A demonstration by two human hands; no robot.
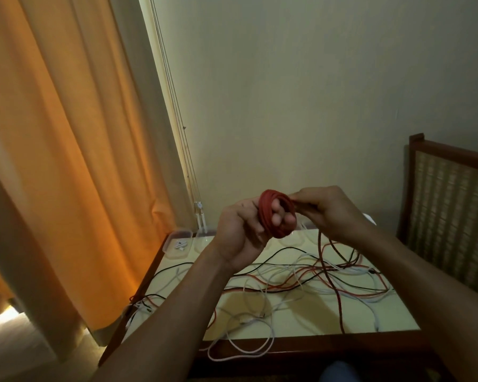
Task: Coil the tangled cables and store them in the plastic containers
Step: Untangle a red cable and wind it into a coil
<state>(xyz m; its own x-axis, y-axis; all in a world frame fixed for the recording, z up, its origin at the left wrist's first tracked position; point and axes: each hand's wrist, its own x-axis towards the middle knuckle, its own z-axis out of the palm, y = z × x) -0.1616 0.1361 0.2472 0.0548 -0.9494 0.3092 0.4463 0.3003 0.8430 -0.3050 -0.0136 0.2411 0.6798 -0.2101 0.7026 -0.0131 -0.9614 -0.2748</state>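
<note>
Farthest left, beyond the left hand point(239, 232), an open plastic container point(178, 242) sits at the back corner of the worktop point(398, 321) with something small and white in it. It waits there, I judge, so a finished coil can be dropped in without reaching across the tangle. The left hand is raised above the worktop, its fingers curled through a red coil point(276, 213) and holding it, serving as a spool so the loops keep 1 size. Just right of it, the right hand point(329, 209) pinches the red cable point(321, 257) where it leaves the coil, likely to guide the next turn on under light tension. Below that hand the cable hangs down into the tangled cables point(287, 282), white, black and red, spread under both hands, so coiling is not yet finished.
</note>
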